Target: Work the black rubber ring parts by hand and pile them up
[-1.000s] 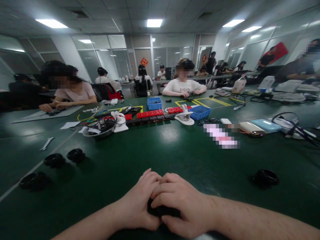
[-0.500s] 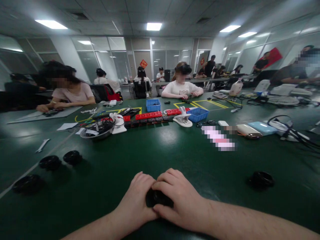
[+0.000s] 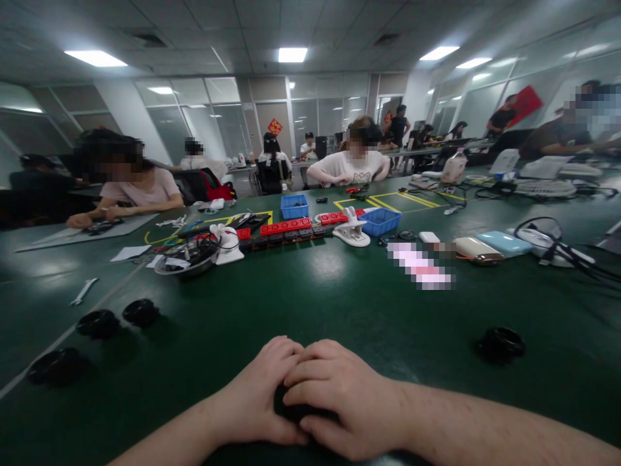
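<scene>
At the near edge of the green table, a black rounded part (image 3: 301, 409) sits between my two hands, mostly covered by them. My left hand (image 3: 255, 391) is closed around its left side, thumb low and fingers over the far side. From the right, my right hand (image 3: 342, 395) grips the top, fingers bent and touching the left hand. Black ring-shaped parts stand to the left: one upper part (image 3: 140, 312), another beside it (image 3: 98, 323) and a blurred one closer (image 3: 58, 366). A similar black ring part (image 3: 501, 344) lies to the right.
Farther left are a wrench (image 3: 84, 292) and a metal bowl (image 3: 187, 264) of black pieces. Red and black strips (image 3: 286, 226), a white clip stand (image 3: 352, 230), a blue bin (image 3: 381, 222) and a blue box (image 3: 503, 243) lie across the table. Other people sit around it.
My right hand's fingers have shifted left over the black part, covering more of it. Both hands appear slightly lower. Across the table, a person's arms have drawn back toward their body.
</scene>
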A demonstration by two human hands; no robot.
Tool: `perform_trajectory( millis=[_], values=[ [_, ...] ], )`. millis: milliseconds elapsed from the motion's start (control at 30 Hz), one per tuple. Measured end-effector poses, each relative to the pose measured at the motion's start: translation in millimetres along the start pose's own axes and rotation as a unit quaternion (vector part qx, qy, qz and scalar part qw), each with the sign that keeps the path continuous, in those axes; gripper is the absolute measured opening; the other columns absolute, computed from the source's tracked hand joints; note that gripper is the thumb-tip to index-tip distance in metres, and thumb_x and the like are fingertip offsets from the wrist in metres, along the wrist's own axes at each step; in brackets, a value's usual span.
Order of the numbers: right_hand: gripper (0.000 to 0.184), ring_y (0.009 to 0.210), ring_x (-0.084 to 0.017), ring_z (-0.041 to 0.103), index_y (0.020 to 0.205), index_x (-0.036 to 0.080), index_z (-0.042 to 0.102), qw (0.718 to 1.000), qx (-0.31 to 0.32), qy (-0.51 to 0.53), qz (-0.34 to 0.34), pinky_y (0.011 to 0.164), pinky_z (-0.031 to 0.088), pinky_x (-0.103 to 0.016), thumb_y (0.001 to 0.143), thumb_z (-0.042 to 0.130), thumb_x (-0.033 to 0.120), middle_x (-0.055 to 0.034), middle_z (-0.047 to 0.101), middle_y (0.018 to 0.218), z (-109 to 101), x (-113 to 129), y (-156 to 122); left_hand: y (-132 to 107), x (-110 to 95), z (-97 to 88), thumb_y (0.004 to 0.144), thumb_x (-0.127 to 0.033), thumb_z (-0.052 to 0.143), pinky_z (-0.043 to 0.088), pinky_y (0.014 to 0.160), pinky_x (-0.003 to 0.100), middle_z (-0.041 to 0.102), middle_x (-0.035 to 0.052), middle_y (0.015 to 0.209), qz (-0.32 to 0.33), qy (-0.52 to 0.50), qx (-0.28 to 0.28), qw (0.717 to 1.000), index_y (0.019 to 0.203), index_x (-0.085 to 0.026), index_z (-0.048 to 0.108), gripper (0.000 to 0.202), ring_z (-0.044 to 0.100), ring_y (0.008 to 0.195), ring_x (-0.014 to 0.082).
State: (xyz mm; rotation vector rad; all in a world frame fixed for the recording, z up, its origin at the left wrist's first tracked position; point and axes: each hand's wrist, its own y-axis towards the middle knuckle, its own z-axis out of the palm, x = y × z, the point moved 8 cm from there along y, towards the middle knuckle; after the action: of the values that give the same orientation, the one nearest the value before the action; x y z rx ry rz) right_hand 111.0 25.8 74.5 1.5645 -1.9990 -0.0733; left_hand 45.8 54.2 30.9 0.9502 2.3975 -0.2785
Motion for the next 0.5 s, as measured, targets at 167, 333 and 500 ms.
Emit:
perform_trajectory(
  millis=[167,333,500],
  values=[
    [0.030,0.093,-0.019,0.052,0.103,0.013,0.058,1.000,-0.016,-0.006,0.020,0.085,0.039,-0.032,0.075,0.060,0.024,-0.0074,0.061,0.103,-1.1,-2.5,0.6,-0.3,3.8,5.7,0.053,-0.051,0.074,0.017,0.104,0.055,0.055,0.0063,0.103,-0.019,0.030,-0.059,0.998,0.106,-0.019,0.050,0.066,0.051,0.099,0.0275],
    [0.039,0.087,-0.019,0.051,0.099,0.012,0.058,0.989,-0.050,0.010,0.136,0.076,0.043,-0.030,0.065,0.071,0.025,-0.0090,0.058,0.100,-2.1,-18.5,-1.2,2.0,5.6,6.6,0.057,-0.042,0.072,0.026,0.101,0.053,0.057,0.0054,0.090,-0.063,0.025,-0.075,0.995,0.090,-0.018,0.053,0.045,0.054,0.090,0.0263],
    [0.038,0.079,-0.020,0.050,0.090,0.013,0.059,0.975,-0.058,-0.018,0.213,0.072,0.041,-0.033,0.060,0.074,0.032,-0.0058,0.061,0.086,-4.4,-32.8,-4.6,2.6,9.5,1.2,0.058,-0.030,0.069,0.035,0.094,0.047,0.057,0.0021,0.086,-0.066,-0.002,-0.082,0.994,0.084,-0.020,0.054,0.032,0.053,0.083,0.0225]
  ],
)
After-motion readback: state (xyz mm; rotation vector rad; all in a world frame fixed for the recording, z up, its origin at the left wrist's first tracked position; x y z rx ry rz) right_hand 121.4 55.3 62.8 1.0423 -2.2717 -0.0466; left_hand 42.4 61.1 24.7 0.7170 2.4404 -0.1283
